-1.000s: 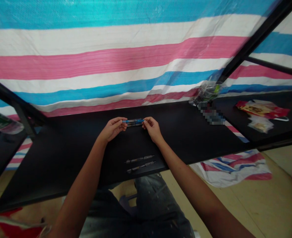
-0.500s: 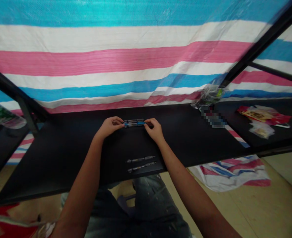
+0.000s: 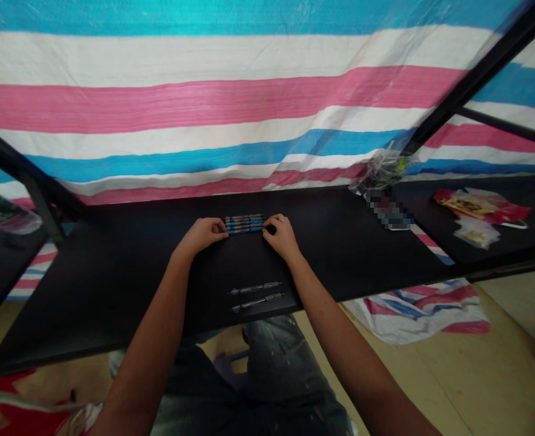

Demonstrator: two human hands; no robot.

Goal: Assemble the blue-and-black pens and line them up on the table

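Observation:
Several pens (image 3: 244, 223) lie side by side in a tight row on the black table, some clear and dark, the nearest ones blue. At the row's left end my left hand (image 3: 204, 234) is closed, thumb and fingers curled against the pen ends. My right hand (image 3: 282, 235) closes on the right ends in the same way, its thumb at the nearest blue pen. Closer to the table's front edge, between my forearms, lie two separate pens, a clear dark pen (image 3: 255, 289) and a similar pen (image 3: 258, 302) just below it.
The black table (image 3: 126, 272) has metal frame posts at both sides. A clear plastic bag (image 3: 385, 169) and a blurred-out flat object (image 3: 389, 210) lie at the right. Farther right are a red packet (image 3: 485, 204) and a small clear bag (image 3: 476, 233). Striped sheeting (image 3: 203, 103) hangs behind.
The row of pens now shows more plainly between my hands, with the pens looking more evenly lined up. My hands have barely shifted; the two separate pens lie as before. The view tilted slightly.

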